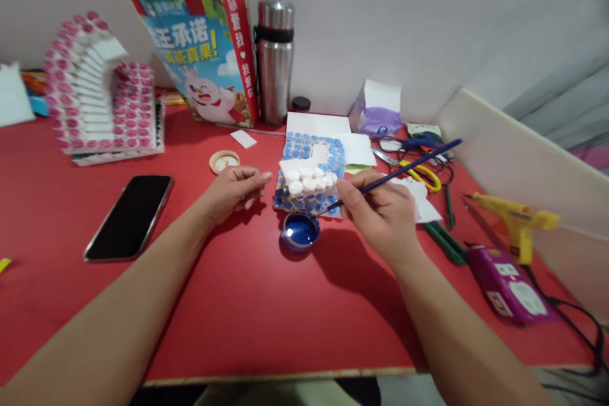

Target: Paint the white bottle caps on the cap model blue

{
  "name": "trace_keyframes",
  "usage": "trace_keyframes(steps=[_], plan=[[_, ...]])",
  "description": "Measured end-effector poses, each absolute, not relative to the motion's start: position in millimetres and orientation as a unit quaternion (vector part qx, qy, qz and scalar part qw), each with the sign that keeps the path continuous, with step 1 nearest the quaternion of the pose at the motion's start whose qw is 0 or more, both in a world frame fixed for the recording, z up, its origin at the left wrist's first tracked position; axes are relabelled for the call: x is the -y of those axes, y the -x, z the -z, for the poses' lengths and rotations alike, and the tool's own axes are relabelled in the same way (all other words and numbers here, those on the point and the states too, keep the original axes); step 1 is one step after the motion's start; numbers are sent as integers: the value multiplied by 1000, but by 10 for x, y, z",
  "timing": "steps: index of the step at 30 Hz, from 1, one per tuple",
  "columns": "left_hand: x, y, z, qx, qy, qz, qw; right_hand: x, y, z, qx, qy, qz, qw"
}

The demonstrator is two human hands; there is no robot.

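My right hand [380,212] pinches a paintbrush [409,167] with a dark blue handle. The brush slants down to the left, its tip by the rim of a small round pot of blue paint [301,232]. Just behind the pot lies a craft piece [311,152] covered in blue discs, with a raised part faced in white discs [311,181]. To the left of it hovers my left hand [238,189], loosely curled with fingers partly apart and nothing seen in it. A round lid [224,162] rests beyond that hand.
A black phone [130,217] lies at left, below a pink-and-white craft model [102,89]. A printed bag [195,38] and steel flask [276,60] stand at the back. Yellow-handled scissors [421,174], a yellow glue gun [518,219] and a purple box [511,285] with cables are at right.
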State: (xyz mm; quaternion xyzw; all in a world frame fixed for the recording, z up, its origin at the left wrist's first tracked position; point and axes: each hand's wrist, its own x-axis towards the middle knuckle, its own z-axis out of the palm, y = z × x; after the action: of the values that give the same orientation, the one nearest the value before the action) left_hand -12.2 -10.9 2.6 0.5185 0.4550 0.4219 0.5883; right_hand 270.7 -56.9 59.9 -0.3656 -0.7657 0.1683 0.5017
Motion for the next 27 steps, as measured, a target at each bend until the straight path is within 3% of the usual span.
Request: trace_keyframes(steps=[16,27], plan=[[161,87,-49,-457,-517,-384,613,594,-2685,-607,788,387,-48,476],[165,81,-65,-461,-529,-374,606,604,-2662,-621,772,406,-91,480]])
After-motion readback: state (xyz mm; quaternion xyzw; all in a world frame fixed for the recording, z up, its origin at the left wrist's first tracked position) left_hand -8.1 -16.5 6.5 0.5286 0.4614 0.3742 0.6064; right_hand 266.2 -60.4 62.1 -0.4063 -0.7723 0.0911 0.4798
